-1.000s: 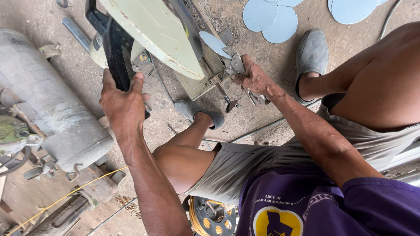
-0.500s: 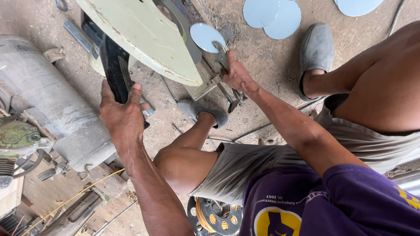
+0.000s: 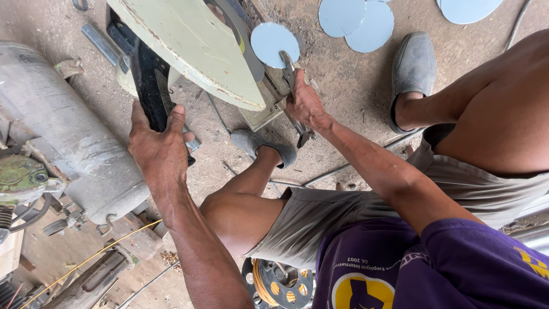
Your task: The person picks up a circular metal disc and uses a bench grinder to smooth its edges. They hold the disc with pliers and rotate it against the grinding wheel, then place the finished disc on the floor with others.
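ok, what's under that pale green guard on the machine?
Under the pale green guard a grey wheel edge shows, with a light blue metal disc held against it by pliers in the right hand. The rest of the wheel is covered.

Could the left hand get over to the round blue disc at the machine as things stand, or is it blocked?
Probably not directly. The left hand grips the black handle, and the pale green guard lies between it and the round blue disc, which the right hand already holds with pliers.
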`<state>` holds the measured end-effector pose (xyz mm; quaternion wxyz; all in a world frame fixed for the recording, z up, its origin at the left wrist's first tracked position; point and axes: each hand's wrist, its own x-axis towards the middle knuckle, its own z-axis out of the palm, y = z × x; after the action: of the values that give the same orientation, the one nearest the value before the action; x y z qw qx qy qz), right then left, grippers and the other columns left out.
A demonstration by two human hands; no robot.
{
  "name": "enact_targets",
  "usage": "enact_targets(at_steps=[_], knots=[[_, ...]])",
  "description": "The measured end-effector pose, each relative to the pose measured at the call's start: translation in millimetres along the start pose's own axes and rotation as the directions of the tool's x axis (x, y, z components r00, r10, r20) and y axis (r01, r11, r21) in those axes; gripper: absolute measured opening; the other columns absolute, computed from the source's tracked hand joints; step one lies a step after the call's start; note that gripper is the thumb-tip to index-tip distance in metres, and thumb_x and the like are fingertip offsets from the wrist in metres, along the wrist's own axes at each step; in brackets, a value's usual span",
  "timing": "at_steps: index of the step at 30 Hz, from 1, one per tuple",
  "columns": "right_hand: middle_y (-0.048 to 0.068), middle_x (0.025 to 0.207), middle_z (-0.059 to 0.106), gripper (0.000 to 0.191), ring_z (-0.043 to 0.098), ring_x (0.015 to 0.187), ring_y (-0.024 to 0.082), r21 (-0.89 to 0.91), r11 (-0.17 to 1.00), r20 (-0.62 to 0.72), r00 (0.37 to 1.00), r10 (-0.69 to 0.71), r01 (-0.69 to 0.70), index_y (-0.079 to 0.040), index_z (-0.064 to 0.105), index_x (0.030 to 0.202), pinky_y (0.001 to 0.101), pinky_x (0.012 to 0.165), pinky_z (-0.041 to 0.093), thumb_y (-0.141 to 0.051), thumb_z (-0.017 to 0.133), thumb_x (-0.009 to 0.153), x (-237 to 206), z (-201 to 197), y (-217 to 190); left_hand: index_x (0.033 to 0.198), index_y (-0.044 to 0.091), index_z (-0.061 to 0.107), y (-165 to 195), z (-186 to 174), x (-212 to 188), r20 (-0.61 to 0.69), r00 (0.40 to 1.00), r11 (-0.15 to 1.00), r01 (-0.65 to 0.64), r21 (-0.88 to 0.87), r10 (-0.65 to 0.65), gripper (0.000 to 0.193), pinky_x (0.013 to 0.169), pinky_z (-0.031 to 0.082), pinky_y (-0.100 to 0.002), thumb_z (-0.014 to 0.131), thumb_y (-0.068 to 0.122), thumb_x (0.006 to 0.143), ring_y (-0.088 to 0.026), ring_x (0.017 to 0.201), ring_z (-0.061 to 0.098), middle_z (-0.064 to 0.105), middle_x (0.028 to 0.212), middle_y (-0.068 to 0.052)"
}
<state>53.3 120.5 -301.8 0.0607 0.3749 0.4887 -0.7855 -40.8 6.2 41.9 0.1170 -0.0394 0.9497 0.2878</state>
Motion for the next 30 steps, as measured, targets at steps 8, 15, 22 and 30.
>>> enact_targets(at_steps=[8, 15, 22, 30], knots=[[0.009, 0.078, 0.063, 0.057, 0.058, 0.059, 0.012, 0.425, 0.830, 0.072, 0.928, 0.366, -0.360, -0.006, 0.056, 0.124, 0.0199, 0.049, 0.053, -0.058, 0.057, 0.100, -31.4, -67.1, -26.4, 0.151, -0.006, 0.037, -1.6, -1.1, -2.5, 0.001, 1.000, 1.000, -0.026, 0.015, 0.026, 0.076, 0.036, 0.050, -0.021, 0.075, 0.019, 0.090, -0.012, 0.056, 0.071, 0.077, 0.097, -0.018], [0.003, 0.074, 0.063, 0.069, 0.052, 0.049, 0.009, -0.204, 0.854, -0.097, 0.858, -0.505, 0.479, -0.005, 0.042, 0.141, 0.0245, 0.036, 0.043, -0.051, 0.063, 0.095, -36.5, -42.3, -11.4, 0.150, -0.008, 0.037, -3.6, -2.5, -1.1, 0.012, 0.999, 0.999, -0.050, -0.022, 0.050, 0.073, 0.038, 0.052, -0.021, 0.076, 0.015, 0.092, -0.013, 0.057, 0.071, 0.076, 0.098, -0.016], [0.011, 0.067, 0.057, 0.040, 0.054, 0.050, 0.022, -0.542, 0.757, -0.090, 0.871, -0.483, 0.364, -0.008, 0.038, 0.099, 0.0344, 0.041, 0.045, -0.018, 0.070, 0.078, -4.2, -23.8, -7.8, 0.149, -0.001, 0.047, -4.1, -3.2, 1.1, 0.020, 0.999, 0.999, -0.036, -0.024, 0.037, 0.066, 0.039, 0.052, -0.022, 0.077, 0.017, 0.092, -0.013, 0.057, 0.070, 0.076, 0.098, -0.014], [0.012, 0.076, 0.061, 0.047, 0.065, 0.059, 0.026, -0.491, 0.744, 0.048, 0.867, -0.495, 0.452, -0.005, 0.031, 0.107, 0.0378, 0.043, 0.056, -0.002, 0.069, 0.080, -5.2, -2.0, -16.4, 0.150, -0.003, 0.039, -6.8, -3.2, 2.8, 0.009, 1.000, 1.000, -0.004, -0.026, 0.004, 0.074, 0.035, 0.050, -0.023, 0.078, 0.019, 0.091, -0.012, 0.056, 0.071, 0.075, 0.093, -0.013]])
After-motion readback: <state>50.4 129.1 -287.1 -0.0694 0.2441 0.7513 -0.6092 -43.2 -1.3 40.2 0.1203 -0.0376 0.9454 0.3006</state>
